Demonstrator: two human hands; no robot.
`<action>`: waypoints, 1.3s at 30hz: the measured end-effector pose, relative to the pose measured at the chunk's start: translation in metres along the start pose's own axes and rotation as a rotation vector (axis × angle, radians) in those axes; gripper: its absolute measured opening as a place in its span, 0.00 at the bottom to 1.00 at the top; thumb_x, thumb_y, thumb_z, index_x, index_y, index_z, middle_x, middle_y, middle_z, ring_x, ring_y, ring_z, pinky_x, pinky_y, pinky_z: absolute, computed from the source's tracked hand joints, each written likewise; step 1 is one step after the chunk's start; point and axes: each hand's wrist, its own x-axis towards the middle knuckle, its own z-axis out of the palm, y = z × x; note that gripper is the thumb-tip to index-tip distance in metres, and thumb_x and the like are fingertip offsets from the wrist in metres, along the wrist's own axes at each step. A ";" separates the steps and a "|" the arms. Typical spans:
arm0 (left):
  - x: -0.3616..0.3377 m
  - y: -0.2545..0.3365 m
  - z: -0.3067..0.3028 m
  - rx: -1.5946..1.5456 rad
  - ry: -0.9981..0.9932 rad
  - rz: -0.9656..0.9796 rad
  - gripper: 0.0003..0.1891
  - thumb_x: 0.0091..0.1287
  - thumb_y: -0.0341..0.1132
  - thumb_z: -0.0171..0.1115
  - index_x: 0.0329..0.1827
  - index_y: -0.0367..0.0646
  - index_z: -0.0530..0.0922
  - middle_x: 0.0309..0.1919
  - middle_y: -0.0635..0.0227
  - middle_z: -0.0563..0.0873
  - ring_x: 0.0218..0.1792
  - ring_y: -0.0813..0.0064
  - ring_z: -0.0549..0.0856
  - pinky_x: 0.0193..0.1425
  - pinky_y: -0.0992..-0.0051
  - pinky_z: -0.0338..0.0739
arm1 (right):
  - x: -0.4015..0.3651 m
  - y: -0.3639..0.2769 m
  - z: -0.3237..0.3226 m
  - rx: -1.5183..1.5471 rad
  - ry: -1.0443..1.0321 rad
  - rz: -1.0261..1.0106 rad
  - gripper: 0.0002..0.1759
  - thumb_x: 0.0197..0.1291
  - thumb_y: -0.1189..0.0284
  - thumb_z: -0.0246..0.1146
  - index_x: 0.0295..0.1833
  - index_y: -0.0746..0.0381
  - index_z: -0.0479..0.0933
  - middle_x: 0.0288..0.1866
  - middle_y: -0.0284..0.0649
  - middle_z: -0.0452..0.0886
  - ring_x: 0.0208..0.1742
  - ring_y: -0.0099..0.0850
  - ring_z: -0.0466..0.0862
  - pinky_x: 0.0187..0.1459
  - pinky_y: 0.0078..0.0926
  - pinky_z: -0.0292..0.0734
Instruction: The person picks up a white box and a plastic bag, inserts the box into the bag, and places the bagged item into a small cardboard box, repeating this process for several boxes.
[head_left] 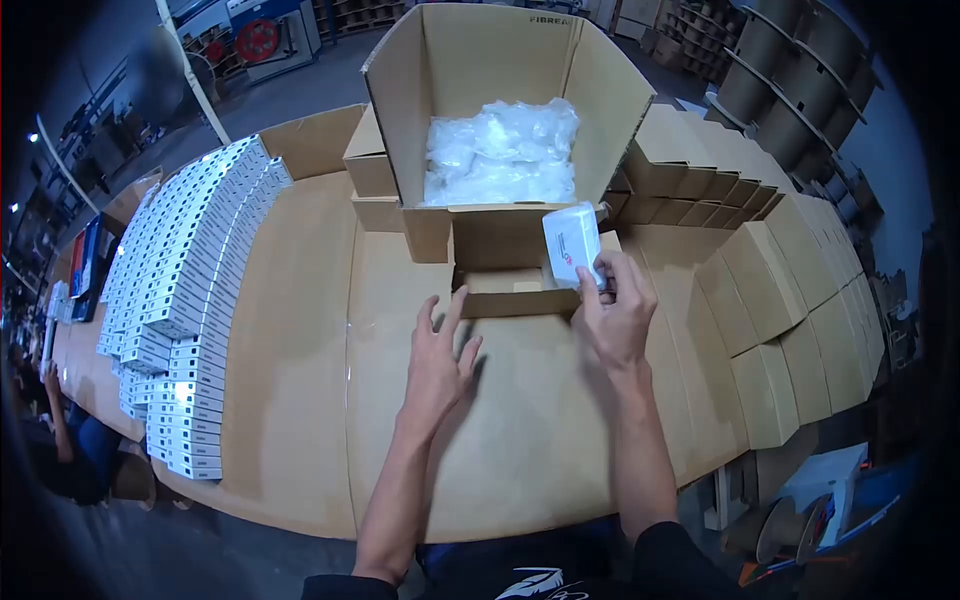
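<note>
Between the thumb and fingers of my right hand (618,305) is a small white rectangular case (573,245) with rounded corners, dark print and a red mark. It is tilted above the right end of an open cardboard box (520,303). My left hand (440,350) is empty, its fingers spread close to the front left corner of that box. The box's low front wall faces me, and part of its inside shows bare cardboard. Behind it stands a taller open carton (500,55) holding a heap of clear plastic-wrapped items (505,150).
Stacked small white boxes (190,260) line the left side of the cardboard-covered table (480,430). Brown cartons (775,280) are stacked along the right. Large spools (800,60) stand behind, and another person's arm (57,415) shows at far left.
</note>
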 end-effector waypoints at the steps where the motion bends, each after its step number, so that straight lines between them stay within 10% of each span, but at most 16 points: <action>1: 0.002 -0.001 0.001 -0.005 -0.018 -0.014 0.37 0.72 0.35 0.68 0.84 0.58 0.63 0.76 0.41 0.65 0.70 0.35 0.73 0.73 0.50 0.74 | -0.003 0.003 0.008 -0.015 0.000 -0.002 0.10 0.62 0.80 0.73 0.46 0.66 0.80 0.39 0.44 0.82 0.30 0.34 0.84 0.26 0.28 0.84; 25: -0.001 0.000 0.005 0.211 -0.034 -0.071 0.39 0.70 0.38 0.69 0.84 0.61 0.64 0.66 0.48 0.78 0.61 0.43 0.80 0.66 0.53 0.80 | -0.015 0.022 0.060 -0.486 -0.251 0.169 0.06 0.65 0.73 0.68 0.42 0.66 0.85 0.47 0.48 0.81 0.38 0.55 0.86 0.41 0.54 0.81; 32: -0.003 0.000 0.008 0.126 -0.054 -0.092 0.41 0.70 0.39 0.69 0.86 0.58 0.61 0.66 0.48 0.77 0.61 0.43 0.81 0.64 0.52 0.81 | -0.059 0.029 0.046 -0.358 -0.317 0.201 0.27 0.78 0.61 0.57 0.78 0.57 0.72 0.86 0.58 0.54 0.79 0.60 0.67 0.71 0.50 0.73; 39: -0.051 -0.017 -0.053 0.000 0.133 -0.096 0.42 0.70 0.40 0.70 0.86 0.53 0.59 0.66 0.49 0.78 0.64 0.44 0.80 0.67 0.54 0.79 | -0.070 0.030 0.061 -0.523 -0.276 0.190 0.39 0.79 0.59 0.53 0.89 0.54 0.47 0.89 0.63 0.38 0.87 0.64 0.45 0.83 0.55 0.51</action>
